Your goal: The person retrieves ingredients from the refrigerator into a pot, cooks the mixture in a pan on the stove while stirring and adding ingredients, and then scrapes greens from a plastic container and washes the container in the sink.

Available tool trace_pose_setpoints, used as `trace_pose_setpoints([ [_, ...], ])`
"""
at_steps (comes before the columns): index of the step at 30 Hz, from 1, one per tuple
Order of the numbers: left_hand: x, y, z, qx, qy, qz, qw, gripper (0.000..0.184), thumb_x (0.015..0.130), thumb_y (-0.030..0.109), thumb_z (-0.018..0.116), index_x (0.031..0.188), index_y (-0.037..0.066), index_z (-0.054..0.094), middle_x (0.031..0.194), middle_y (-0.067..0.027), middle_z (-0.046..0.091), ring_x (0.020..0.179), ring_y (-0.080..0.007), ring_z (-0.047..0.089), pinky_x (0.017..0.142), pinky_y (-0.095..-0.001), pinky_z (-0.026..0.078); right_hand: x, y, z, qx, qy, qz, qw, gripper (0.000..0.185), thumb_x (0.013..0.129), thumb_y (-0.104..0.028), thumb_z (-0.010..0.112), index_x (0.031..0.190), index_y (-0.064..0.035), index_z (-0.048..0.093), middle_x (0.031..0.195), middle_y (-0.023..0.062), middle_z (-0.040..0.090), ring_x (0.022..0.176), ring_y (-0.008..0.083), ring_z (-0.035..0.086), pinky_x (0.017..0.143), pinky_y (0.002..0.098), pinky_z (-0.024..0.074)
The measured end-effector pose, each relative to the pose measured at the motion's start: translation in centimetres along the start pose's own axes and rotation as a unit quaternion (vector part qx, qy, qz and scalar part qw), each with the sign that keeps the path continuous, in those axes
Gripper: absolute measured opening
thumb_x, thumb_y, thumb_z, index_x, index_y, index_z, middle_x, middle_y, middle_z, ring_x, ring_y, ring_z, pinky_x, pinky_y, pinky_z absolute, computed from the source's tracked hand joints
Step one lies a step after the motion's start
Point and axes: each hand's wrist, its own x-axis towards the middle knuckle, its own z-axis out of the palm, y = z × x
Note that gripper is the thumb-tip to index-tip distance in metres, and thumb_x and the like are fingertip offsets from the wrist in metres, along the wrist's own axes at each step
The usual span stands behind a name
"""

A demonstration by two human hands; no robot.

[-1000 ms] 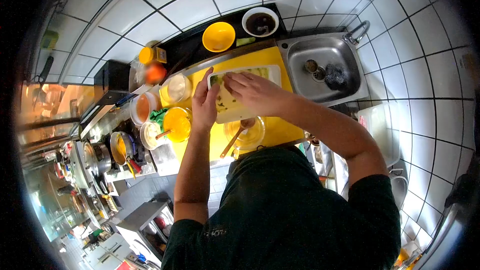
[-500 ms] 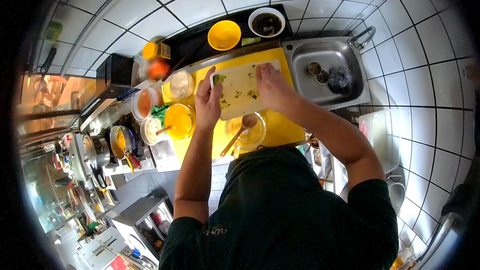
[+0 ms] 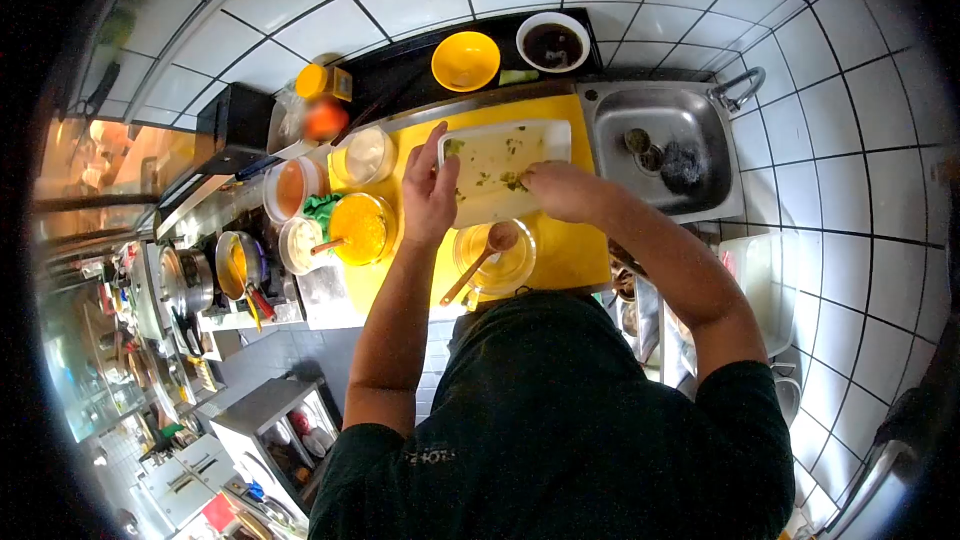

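Observation:
My left hand (image 3: 430,192) grips the left side of a white rectangular plastic container (image 3: 488,204), which is tilted towards me over the yellow cutting board (image 3: 575,265). Bits of chopped green herbs (image 3: 483,180) cling to its inside. My right hand (image 3: 562,192) is inside the container with fingers drawn together, its fingertips at a small clump of the herbs. Just below the container stands a clear glass bowl (image 3: 515,275), with a wooden spoon (image 3: 484,262) lying across it. A bowl of yellow-orange mixture (image 3: 360,228) is left of my left wrist.
Along the back stand a yellow bowl (image 3: 466,61) and a white bowl of dark liquid (image 3: 553,42). A steel sink (image 3: 612,125) with a scouring pad (image 3: 682,170) is on the right. Tubs (image 3: 293,190) and a pan on the stove (image 3: 240,265) are at left.
My right hand has moved from the container's upper right part down to the herb bits, its fingers drawing together. My left hand still holds the left side. The view has shifted slightly.

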Motion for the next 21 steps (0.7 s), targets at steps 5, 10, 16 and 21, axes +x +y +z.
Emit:
trace_pose_setpoints([
  [5,0.3,0.2,-0.2,0.004,-0.003,0.013,1.0,0.043,0.092,0.006,0.059,0.135,0.0,0.059,0.098,-0.0128,0.061,0.089,-0.0219,0.06,0.08,-0.0321,0.049,0.4,-0.8,0.0,-0.097,0.17,-0.139,0.971,0.032,0.087,-0.014,0.056,0.114,0.0001,0.064,0.117,0.0158,0.063,0.121,0.0305,0.056,0.105,0.0414,0.0447],
  [10,0.5,0.1,-0.4,0.034,0.004,0.01,0.999,0.044,0.09,0.006,0.061,0.133,0.001,0.06,0.101,-0.0172,0.063,0.091,-0.0277,0.062,0.082,-0.035,0.05,1.4,0.4,1.6,-0.144,0.0,-0.084,0.986,0.033,0.085,-0.011,0.056,0.115,-0.0004,0.064,0.122,0.0149,0.062,0.12,0.0302,0.056,0.105,0.0396,0.0455],
  [16,-0.1,1.0,-0.5,0.112,0.011,0.062,0.992,0.047,0.086,0.005,0.064,0.133,0.003,0.06,0.107,-0.0212,0.062,0.096,-0.0334,0.063,0.084,-0.0375,0.052,1.7,2.4,0.8,-0.011,0.123,-0.033,0.992,0.047,0.084,-0.002,0.056,0.131,0.0034,0.057,0.132,0.0212,0.058,0.126,0.0363,0.054,0.108,0.0423,0.0448],
  [21,0.4,1.6,1.3,0.207,0.023,0.199,0.958,0.061,0.074,0.01,0.073,0.134,0.009,0.062,0.11,-0.0227,0.06,0.095,-0.0387,0.063,0.081,-0.0429,0.055,3.3,3.8,0.4,-0.009,0.059,-0.025,0.998,0.056,0.083,-0.002,0.058,0.139,0.0011,0.052,0.137,0.0236,0.055,0.128,0.0381,0.053,0.11,0.0423,0.0432],
])
